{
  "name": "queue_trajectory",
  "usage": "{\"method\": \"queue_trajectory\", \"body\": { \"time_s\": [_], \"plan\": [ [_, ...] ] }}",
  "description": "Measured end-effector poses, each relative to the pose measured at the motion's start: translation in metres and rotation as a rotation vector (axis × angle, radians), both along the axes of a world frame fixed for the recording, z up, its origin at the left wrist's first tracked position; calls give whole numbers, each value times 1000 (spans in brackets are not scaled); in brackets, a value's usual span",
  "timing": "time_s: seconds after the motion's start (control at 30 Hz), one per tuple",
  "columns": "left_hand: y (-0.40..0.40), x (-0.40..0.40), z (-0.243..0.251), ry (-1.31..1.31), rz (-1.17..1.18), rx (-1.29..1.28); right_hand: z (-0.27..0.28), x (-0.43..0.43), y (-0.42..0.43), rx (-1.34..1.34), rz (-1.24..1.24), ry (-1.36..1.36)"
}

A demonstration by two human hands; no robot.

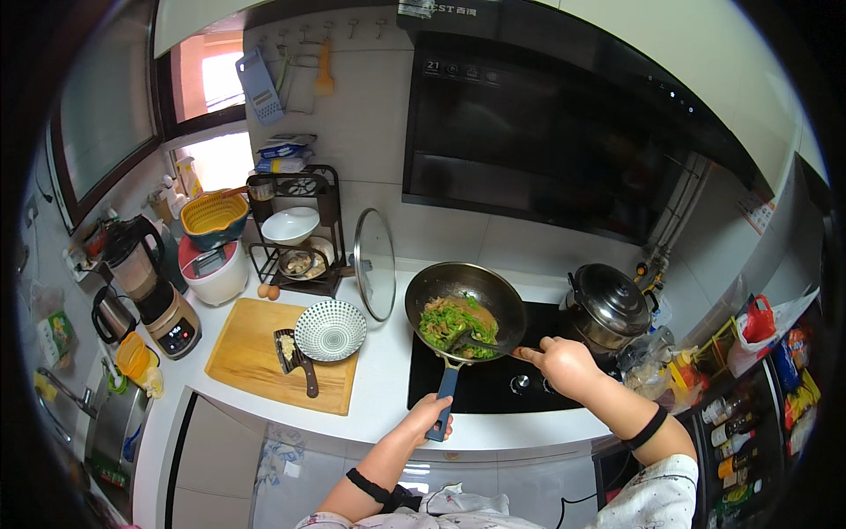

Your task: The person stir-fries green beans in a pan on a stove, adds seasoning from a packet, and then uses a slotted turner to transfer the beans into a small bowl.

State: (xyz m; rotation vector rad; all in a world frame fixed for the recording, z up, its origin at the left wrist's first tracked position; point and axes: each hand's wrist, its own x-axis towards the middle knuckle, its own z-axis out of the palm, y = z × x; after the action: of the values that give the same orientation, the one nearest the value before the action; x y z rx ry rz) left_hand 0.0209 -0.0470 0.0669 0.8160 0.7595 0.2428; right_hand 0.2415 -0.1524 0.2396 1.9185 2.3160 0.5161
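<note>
My left hand [429,418] grips the blue handle [448,390] of a dark wok [505,301] on the black cooktop [436,390]. Held in my right hand [562,367] is a cooking spatula [486,344] with a wooden handle. Its blade dips into the chopped green vegetables [456,321], which are mixed with pale brown pieces and lie in the bowl of the wok. Some brownish liquid shows along the far side of the food. Part of the blade is hidden by greens.
Left of the cooktop, a wooden cutting board [244,350] bears a patterned bowl [330,330] and a cleaver [309,377] with minced pale bits on its blade. A glass lid [375,264] stands upright behind. A lidded pot [608,311] sits at the right rear, near plastic bags [651,370].
</note>
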Motion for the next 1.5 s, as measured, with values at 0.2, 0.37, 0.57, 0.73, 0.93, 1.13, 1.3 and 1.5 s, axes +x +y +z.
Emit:
{"method": "queue_trajectory", "body": {
  "time_s": [0.2,0.37,0.57,0.73,0.93,1.13,1.3,1.5],
  "plan": [
    [2,-4,-8,-6,-6,-22,16,-39,-26,70,-166,228],
    [2,-2,-8,-21,-52,-35,-38,-59,9,-45,-458,150],
    [3,2,-9,-55,-57,-29,-81,0,53,173,-486,259],
    [8,-3,-12,-20,-24,-33,15,14,48,-36,-848,400],
    [3,6,-14,-42,-55,-44,-4,117,73,-423,-1201,1173],
    [4,-9,4,4,-58,12,-134,108,88,-28,-923,1321],
    [8,-16,-1,29,-30,14,-119,77,113,36,-615,878],
    [7,-8,-4,21,-31,-5,-63,23,111,125,-231,362]
  ]
}}
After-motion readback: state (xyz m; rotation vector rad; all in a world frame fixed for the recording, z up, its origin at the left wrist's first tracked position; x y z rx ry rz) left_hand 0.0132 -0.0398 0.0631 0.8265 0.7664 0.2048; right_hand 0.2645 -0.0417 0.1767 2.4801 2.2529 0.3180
